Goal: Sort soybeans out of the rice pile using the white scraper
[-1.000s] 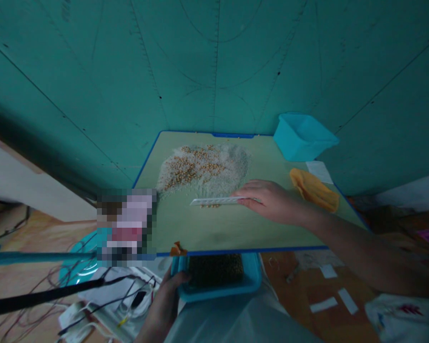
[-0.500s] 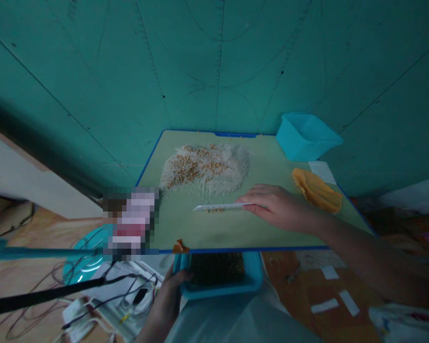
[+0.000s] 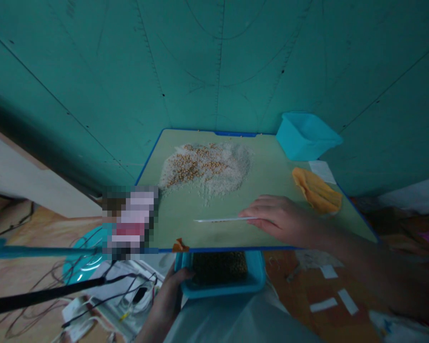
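Observation:
My right hand (image 3: 271,218) is closed on a thin white strip (image 3: 214,220), seen almost edge-on, perhaps card or plastic. A few tan beans show along the strip's near edge, low over the table (image 3: 186,209). Behind it lies a spread of white, rice-like grains (image 3: 232,178) with a heap of tan, soybean-like beans (image 3: 188,166) on its left side. Below the table's front edge, my left hand (image 3: 171,290) grips the left rim of a blue plastic container (image 3: 223,289). Inside it is a dark, grainy layer whose kind I cannot make out.
At the back right stands a light blue bin (image 3: 303,138), with an orange cloth (image 3: 318,190) in front of it. A pixelated phone-like object (image 3: 134,219) is at the left edge. Orange tape (image 3: 179,245) marks the front edge. Cables (image 3: 139,286) lie lower left.
My right hand and the white strip have come closer to the table's front edge, the small row of beans moving along. The container has shifted slightly right in my left hand.

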`<state>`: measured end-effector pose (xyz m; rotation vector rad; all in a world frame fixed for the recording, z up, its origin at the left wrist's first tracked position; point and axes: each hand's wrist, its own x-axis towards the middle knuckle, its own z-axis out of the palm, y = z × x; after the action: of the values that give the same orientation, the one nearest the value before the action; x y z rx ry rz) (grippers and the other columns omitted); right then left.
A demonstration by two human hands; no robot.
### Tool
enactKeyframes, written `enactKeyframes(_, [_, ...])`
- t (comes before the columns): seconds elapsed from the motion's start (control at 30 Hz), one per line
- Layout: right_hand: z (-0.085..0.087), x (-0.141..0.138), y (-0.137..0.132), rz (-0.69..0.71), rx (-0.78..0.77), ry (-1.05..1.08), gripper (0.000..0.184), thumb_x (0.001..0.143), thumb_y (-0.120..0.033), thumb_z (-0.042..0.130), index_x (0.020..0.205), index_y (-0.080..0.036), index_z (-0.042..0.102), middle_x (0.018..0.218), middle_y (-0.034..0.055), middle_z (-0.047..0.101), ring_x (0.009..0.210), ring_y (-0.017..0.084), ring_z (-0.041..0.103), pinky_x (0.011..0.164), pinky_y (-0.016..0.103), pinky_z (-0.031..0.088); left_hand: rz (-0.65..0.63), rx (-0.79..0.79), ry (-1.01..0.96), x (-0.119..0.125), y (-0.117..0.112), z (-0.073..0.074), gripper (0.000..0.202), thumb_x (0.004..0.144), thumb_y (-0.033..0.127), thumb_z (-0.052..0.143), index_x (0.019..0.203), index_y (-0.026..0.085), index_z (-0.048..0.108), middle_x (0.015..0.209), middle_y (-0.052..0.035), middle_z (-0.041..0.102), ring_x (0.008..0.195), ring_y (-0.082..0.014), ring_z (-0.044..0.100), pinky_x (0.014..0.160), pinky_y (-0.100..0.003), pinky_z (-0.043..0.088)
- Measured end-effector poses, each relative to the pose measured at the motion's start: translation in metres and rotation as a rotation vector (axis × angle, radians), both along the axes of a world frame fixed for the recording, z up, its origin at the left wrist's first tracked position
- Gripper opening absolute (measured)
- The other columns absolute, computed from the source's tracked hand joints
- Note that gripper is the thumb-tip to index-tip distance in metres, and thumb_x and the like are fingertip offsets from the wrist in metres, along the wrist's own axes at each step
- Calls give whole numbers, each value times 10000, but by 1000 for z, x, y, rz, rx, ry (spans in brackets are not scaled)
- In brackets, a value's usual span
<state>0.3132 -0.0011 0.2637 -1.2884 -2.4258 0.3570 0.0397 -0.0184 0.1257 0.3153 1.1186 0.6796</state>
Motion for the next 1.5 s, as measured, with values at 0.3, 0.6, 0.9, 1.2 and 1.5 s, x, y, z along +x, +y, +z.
enactKeyframes(0.3, [7,-7,-34,38,-99,-63,219,875,-169,459,1020,-189,622,870,52,673,786,154,597,685,271,450,-22,3,16,7,1,8,326,579,126,592,880,212,680,709,-23,756,727,-262,682,599,-312,478])
enactKeyframes(0.6, [4,-9,-51,64,-130,-41,226,880,-174,454,1033,-206,617,858,58,670,790,151,600,704,266,450,-37,9,-45,11,0,18,376,536,124,616,894,210,696,763,-44,766,854,-308,668,735,-373,506])
enactKeyframes(0.9, [3,-4,-54,38,-121,25,225,881,-190,464,1042,-199,620,866,53,677,790,149,599,703,264,451,-17,17,10,7,-4,11,359,528,155,627,877,214,685,732,-30,755,761,-276,669,620,-316,485])
enactKeyframes(1.2, [-23,-5,-53,-96,-93,381,138,852,-278,537,905,-189,628,789,33,681,754,125,598,684,224,460,13,-54,19,8,-8,8,560,552,127,614,1095,256,568,604,16,714,722,-278,680,588,-328,481])
enactKeyframes(1.5, [-52,-20,-57,-197,111,582,145,852,-343,529,838,-220,605,688,-2,642,668,113,597,703,231,466,44,16,25,-5,-8,-20,635,571,125,623,1191,201,508,611,12,713,661,-275,673,607,-344,504])
